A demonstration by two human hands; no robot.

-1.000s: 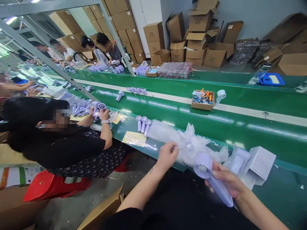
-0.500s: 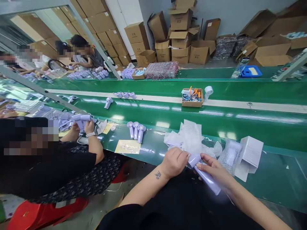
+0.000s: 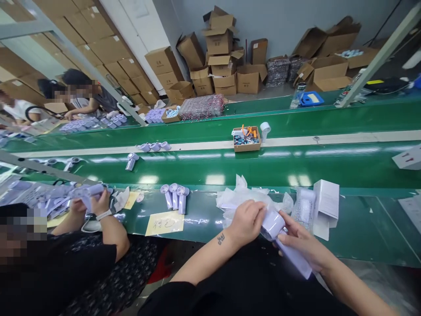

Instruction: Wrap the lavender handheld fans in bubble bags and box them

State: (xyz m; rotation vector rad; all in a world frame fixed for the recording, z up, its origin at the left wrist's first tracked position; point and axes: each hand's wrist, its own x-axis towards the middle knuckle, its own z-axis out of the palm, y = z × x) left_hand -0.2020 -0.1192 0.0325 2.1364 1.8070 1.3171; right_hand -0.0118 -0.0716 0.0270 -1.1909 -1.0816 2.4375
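In front of my body, a lavender handheld fan (image 3: 294, 256) is tilted, its round head up and to the left. My right hand (image 3: 301, 239) is wrapped around it just below the head. My left hand (image 3: 248, 220) is closed in a pinch right at the head's edge; what its fingertips grip is hidden. Behind my left hand, crumpled white plastic bags (image 3: 237, 194) lie on the green bench. Near my right hand lies a bubble-wrapped lavender item (image 3: 304, 208), with an open white box (image 3: 326, 199) beside it.
Three lavender fans (image 3: 175, 197) and a yellow handwritten card (image 3: 164, 224) lie left on the bench. Across the green belt (image 3: 204, 169) stands a carton of tools (image 3: 247, 145) beside a tape roll (image 3: 265, 129). A co-worker (image 3: 108, 237) at far left holds a fan.
The view has turned right, bringing a white box in at the right edge. The fan in my right hand has turned, so more of its round head shows. My left hand stays at the head.
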